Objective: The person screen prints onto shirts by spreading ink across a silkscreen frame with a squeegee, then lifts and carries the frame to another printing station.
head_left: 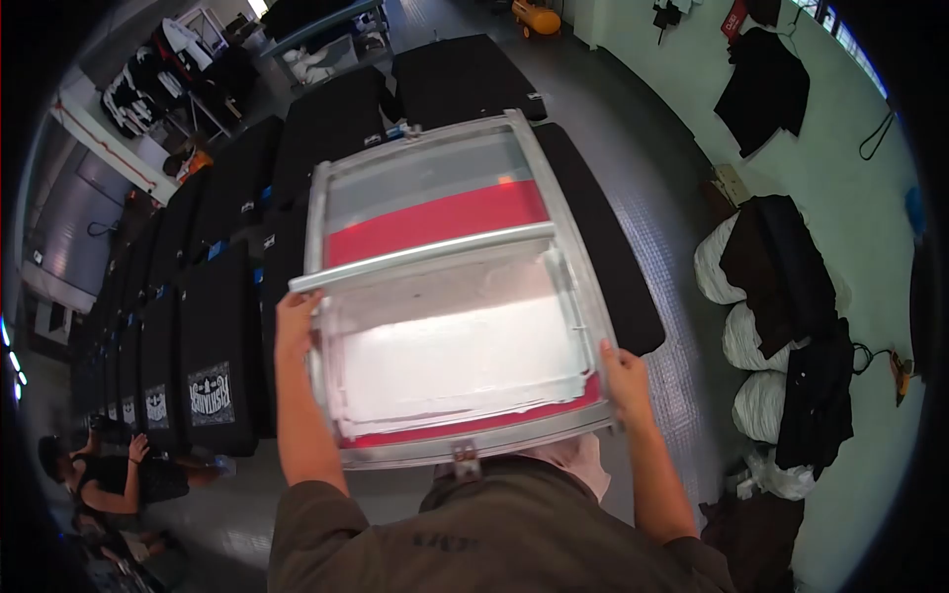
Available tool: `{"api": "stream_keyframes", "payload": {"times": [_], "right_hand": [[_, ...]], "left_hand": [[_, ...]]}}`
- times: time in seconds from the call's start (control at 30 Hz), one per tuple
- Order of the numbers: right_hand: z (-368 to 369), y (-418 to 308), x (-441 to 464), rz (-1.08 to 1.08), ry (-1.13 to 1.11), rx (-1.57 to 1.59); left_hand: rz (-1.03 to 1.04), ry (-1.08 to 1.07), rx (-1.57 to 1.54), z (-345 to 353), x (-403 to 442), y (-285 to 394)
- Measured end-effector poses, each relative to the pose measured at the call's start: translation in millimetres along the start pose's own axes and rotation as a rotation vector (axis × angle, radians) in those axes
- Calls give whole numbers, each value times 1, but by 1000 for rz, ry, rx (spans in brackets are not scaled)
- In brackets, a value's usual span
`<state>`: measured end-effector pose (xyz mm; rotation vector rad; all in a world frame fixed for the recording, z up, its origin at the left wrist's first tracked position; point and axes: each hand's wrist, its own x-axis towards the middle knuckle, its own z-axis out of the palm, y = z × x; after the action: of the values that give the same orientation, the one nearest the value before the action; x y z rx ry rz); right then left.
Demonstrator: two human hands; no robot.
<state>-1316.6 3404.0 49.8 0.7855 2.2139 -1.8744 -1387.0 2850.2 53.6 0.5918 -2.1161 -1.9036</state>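
A screen printing frame with a metal border is held up in front of my body, tilted. White ink covers much of its lower mesh, and a red band crosses the mesh above. A long metal squeegee lies across the frame's middle. My left hand is closed on the frame's left side, just below the squeegee's end. On the lower right edge, my right hand grips the border with its thumb on top. The fingers beneath the frame are hidden.
Black shirts on printing boards stand in rows ahead and left; one bears a white print. Another person is at the lower left. Wrapped bundles with black cloth line the right wall. An orange tank sits far back.
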Motion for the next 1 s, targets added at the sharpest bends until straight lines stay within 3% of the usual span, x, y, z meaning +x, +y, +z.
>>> {"api": "stream_keyframes", "payload": {"times": [0.23, 0.6, 0.8, 0.9, 0.97, 1.0], "right_hand": [[-125, -32, 87, 8, 42, -216], [-132, -30, 154, 71, -5, -275], [-129, 8, 194, -84, 32, -337], [-134, -7, 171, 60, 0, -317], [-134, -13, 139, -784, 280, -742], [-134, -32, 109, -452, -46, -641]], "left_hand": [[-107, -22, -20, 174, -22, 15], [-118, -16, -7, 206, -3, 9], [-144, 45, 75, 212, -10, -7], [-165, 50, 86, 214, -17, -3], [-173, 49, 60, 215, -15, -3], [-159, 66, 66, 216, -14, -4]]}}
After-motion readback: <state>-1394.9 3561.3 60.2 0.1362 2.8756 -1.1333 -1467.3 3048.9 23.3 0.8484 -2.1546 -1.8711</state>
